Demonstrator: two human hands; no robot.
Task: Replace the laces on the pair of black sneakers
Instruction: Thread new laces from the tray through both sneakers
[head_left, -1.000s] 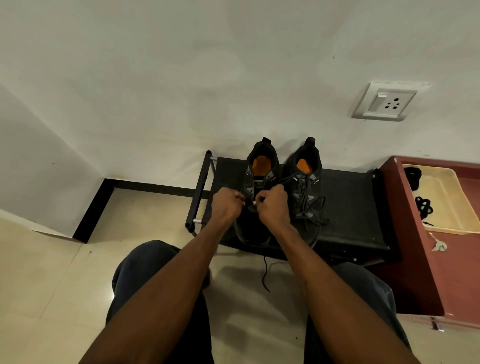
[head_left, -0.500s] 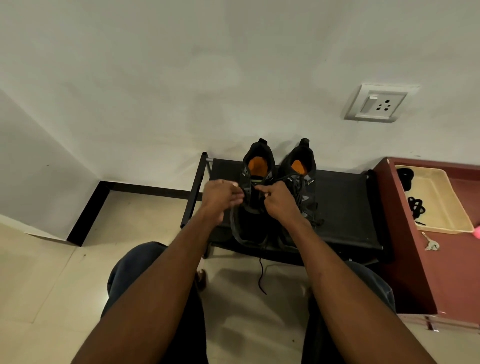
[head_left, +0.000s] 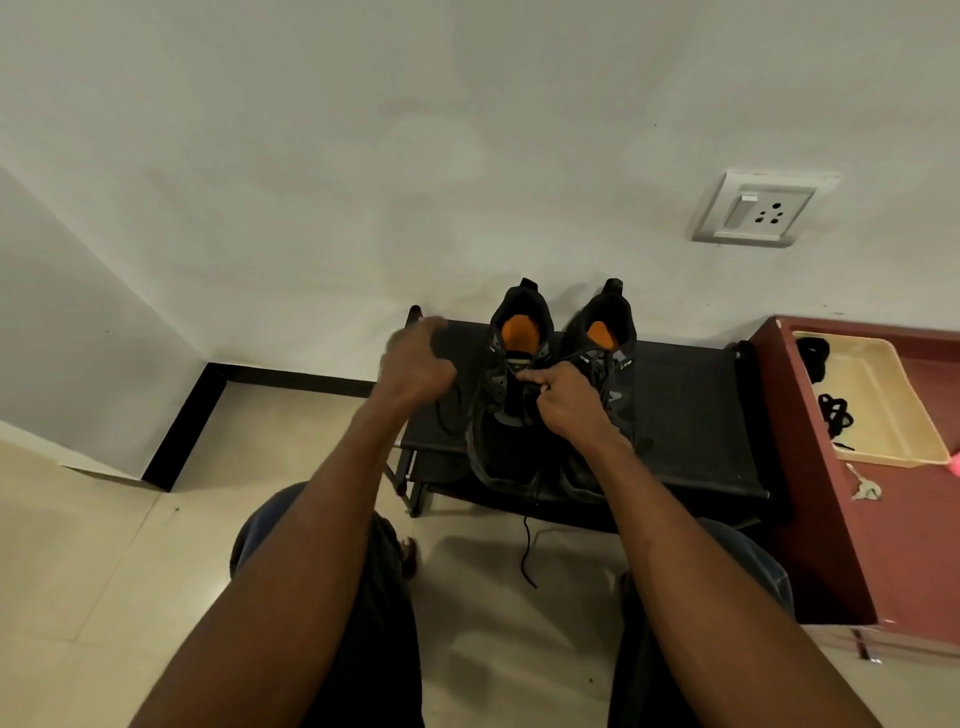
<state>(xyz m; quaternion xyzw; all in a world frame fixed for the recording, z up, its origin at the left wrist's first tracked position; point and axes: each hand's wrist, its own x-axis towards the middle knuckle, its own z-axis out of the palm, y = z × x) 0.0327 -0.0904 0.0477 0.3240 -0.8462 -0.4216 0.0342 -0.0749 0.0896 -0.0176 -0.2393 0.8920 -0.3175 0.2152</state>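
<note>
Two black sneakers (head_left: 545, 395) stand side by side on a low black rack (head_left: 691, 415), heels toward the wall, toes toward the person. The right hand (head_left: 566, 397) pinches a lace (head_left: 529, 551) at the left shoe's eyelets. The left hand (head_left: 415, 364), blurred, is curled beside that shoe; what it grips cannot be told.

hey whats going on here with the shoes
A seated person is working on the laces of a pair of black sneakers on a low black rack. The left hand, blurred, is out to the left sneaker's side and seems to draw a lace away from it. The right hand pinches at the laces near its tongue. The right sneaker sits alongside. More black laces lie in a cream tray.
</note>
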